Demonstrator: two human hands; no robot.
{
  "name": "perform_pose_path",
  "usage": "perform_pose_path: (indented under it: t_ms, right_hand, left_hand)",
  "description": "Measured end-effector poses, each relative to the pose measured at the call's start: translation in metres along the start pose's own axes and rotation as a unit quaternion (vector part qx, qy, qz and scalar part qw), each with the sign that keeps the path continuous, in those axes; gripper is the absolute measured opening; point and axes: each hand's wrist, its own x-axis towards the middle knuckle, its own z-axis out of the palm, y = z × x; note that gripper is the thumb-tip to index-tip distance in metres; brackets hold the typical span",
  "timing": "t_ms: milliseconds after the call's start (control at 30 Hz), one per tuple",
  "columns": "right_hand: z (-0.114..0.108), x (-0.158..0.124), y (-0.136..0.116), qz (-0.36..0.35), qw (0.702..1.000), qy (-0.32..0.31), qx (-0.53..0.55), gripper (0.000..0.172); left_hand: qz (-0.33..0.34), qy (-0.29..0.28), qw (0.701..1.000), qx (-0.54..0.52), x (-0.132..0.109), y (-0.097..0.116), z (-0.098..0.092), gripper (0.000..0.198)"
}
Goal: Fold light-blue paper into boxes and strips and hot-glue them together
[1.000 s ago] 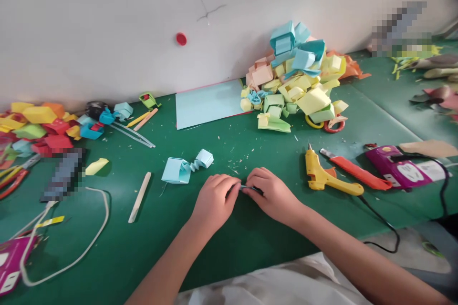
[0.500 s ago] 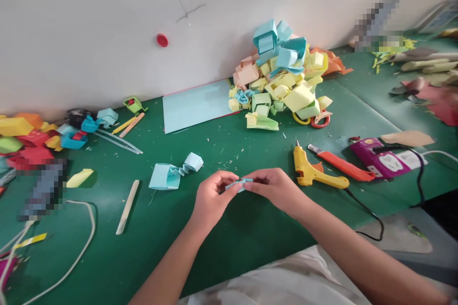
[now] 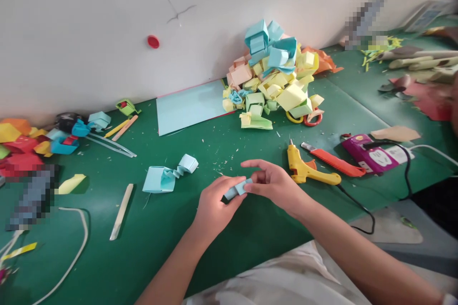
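A small folded piece of light blue paper (image 3: 236, 190) is between my two hands above the front of the table. My left hand (image 3: 216, 200) is closed on its left end, fingers over the top and thumb beneath. At the right end, my right hand (image 3: 275, 183) pinches the piece with the thumb against it; the index finger is raised and stretched out. Part of the paper is hidden by the fingers. To the left lies a blue paper box shape (image 3: 158, 179), joined by a pleated strip to a smaller blue box (image 3: 188, 163).
A heap of folded paper boxes (image 3: 275, 76) stands against the wall beside a blue sheet (image 3: 193, 107). On the right lie a yellow glue gun (image 3: 307, 171), a red cutter knife (image 3: 338, 162) and a purple power strip (image 3: 372, 155). A flat stick (image 3: 121, 212) lies left.
The paper piece has turned, showing more of its folded faces. My right index finger has lifted off and straightened. The whole view has shifted slightly, moving the table items left.
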Motion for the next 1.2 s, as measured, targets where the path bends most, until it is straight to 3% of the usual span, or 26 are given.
perform_pose_path:
  t_ms: [67, 167, 233, 300, 400, 467, 533, 600, 667, 733, 833, 900, 967, 1067, 1200]
  right_hand:
    - [0.000, -0.005, -0.004, -0.005, 1.000, -0.008, -0.029, 0.060]
    - [-0.011, -0.019, -0.009, -0.080, 0.979, 0.020, -0.184, 0.046]
    - [-0.031, -0.032, -0.010, -0.171, 0.915, 0.105, -0.349, 0.039]
    - [-0.057, -0.045, -0.007, -0.212, 0.813, 0.191, -0.508, 0.046]
    - [-0.094, -0.057, 0.002, -0.133, 0.681, 0.251, -0.675, 0.064]
    - [-0.107, -0.059, 0.008, -0.082, 0.628, 0.230, -0.739, 0.057]
    - [-0.112, -0.056, 0.011, -0.050, 0.606, 0.217, -0.764, 0.047]
    - [-0.111, -0.051, 0.010, -0.042, 0.615, 0.214, -0.758, 0.042]
    - [-0.108, -0.047, 0.006, -0.050, 0.649, 0.216, -0.727, 0.040]
    - [-0.105, -0.047, 0.002, -0.062, 0.726, 0.214, -0.650, 0.035]
    - [-0.099, -0.054, 0.000, -0.057, 0.881, 0.187, -0.430, 0.027]
    - [-0.091, -0.061, 0.000, -0.035, 0.946, 0.177, -0.271, 0.031]
    - [-0.080, -0.068, 0.001, -0.024, 0.974, 0.164, -0.155, 0.035]
    - [-0.062, -0.075, -0.001, -0.047, 0.992, 0.109, -0.048, 0.034]
    - [-0.049, -0.075, -0.002, -0.083, 0.995, 0.028, -0.042, 0.041]
  left_hand:
    - [-0.026, -0.004, 0.999, -0.024, 0.001, -0.001, 0.001, 0.023]
    - [-0.065, -0.006, 0.997, -0.047, 0.000, -0.006, 0.000, 0.023]
    - [-0.088, -0.001, 0.995, -0.044, -0.002, -0.011, -0.001, 0.024]
    - [-0.121, 0.015, 0.991, -0.049, -0.005, -0.015, -0.001, 0.028]
    - [-0.166, 0.041, 0.982, -0.077, -0.006, -0.018, 0.001, 0.028]
    - [-0.174, 0.038, 0.980, -0.085, -0.005, -0.017, 0.002, 0.022]
    - [-0.166, 0.027, 0.982, -0.091, -0.003, -0.014, 0.002, 0.019]
    - [-0.153, 0.024, 0.982, -0.111, -0.003, -0.011, 0.001, 0.020]
    - [-0.148, 0.030, 0.978, -0.141, -0.003, -0.009, -0.001, 0.022]
    - [-0.159, 0.037, 0.972, -0.171, -0.004, -0.009, -0.002, 0.024]
    - [-0.194, 0.036, 0.960, -0.200, -0.003, -0.011, -0.003, 0.027]
    - [-0.217, 0.033, 0.952, -0.214, -0.002, -0.012, -0.003, 0.029]
    - [-0.229, 0.039, 0.945, -0.229, 0.000, -0.012, -0.002, 0.031]
    - [-0.226, 0.061, 0.941, -0.246, 0.001, -0.009, -0.001, 0.031]
    - [-0.214, 0.057, 0.943, -0.247, -0.001, -0.006, -0.001, 0.025]
